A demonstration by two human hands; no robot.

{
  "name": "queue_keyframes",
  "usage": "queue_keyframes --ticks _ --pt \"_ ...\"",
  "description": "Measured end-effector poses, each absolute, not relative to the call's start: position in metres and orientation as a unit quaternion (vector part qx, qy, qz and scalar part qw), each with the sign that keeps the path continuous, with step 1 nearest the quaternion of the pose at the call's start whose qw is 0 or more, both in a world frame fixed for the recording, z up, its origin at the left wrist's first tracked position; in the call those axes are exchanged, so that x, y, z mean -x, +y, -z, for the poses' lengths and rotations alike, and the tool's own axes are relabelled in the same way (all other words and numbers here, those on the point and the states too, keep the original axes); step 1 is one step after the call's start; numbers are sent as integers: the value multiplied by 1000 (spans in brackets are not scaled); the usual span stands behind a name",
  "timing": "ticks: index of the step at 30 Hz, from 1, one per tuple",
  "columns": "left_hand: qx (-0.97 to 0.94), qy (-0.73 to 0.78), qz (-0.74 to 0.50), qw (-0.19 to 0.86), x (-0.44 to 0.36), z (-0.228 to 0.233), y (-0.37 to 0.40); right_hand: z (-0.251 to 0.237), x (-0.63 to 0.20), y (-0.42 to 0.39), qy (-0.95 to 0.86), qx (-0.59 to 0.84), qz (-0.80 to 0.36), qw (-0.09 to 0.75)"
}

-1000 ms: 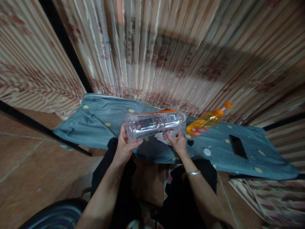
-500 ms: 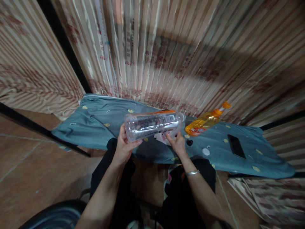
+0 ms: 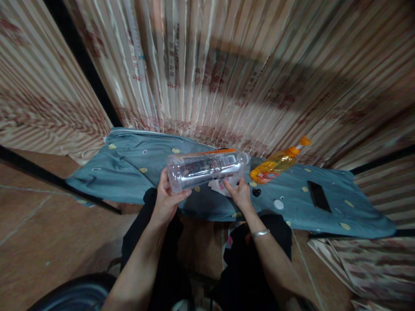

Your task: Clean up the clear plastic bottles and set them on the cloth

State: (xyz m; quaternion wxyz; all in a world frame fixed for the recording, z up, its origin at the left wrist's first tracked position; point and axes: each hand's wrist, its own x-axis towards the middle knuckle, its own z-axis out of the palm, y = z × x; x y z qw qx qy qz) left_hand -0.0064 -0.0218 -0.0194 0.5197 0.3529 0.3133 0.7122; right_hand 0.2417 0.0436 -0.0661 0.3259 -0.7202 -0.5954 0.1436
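Observation:
A large clear plastic bottle (image 3: 204, 170) with a printed label lies on its side in the air between my hands, its neck pointing right. My left hand (image 3: 168, 194) grips the bottle's base end, thumb underneath along the near side. My right hand (image 3: 240, 193) is closed near the neck end, its thumb against a crumpled whitish piece with pink marks (image 3: 220, 186), perhaps tissue or wrapper. Whether these fingers also clasp the bottle is partly hidden. Just right of the neck stands a pump bottle of yellow-orange liquid (image 3: 274, 167) with an orange top.
The bench under a teal cloth (image 3: 126, 160) also bears a small black object (image 3: 256, 192), a white round cap (image 3: 278, 204) and a black phone (image 3: 319, 196). A striped curtain (image 3: 201, 86) hangs behind. Black frame poles (image 3: 84, 60) rise at the left.
The whole view has shifted slightly, so everything sits a little further left. Both hands keep the same hold, and the clear bottle stays at nearly the same angle.

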Motion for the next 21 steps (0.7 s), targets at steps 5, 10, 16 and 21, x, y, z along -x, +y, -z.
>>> queue_keyframes --ticks 5,10,16,21 --pt "-345 309 -720 517 5 18 -21 64 -241 43 -591 731 -139 311" --pt "-341 307 -720 521 4 16 -21 64 -241 43 -589 730 -153 312" --pt "-340 303 -720 524 5 17 -22 62 -241 43 -586 733 -158 308" --pt "-344 306 -718 522 5 18 -21 63 -241 44 -585 734 -151 309"
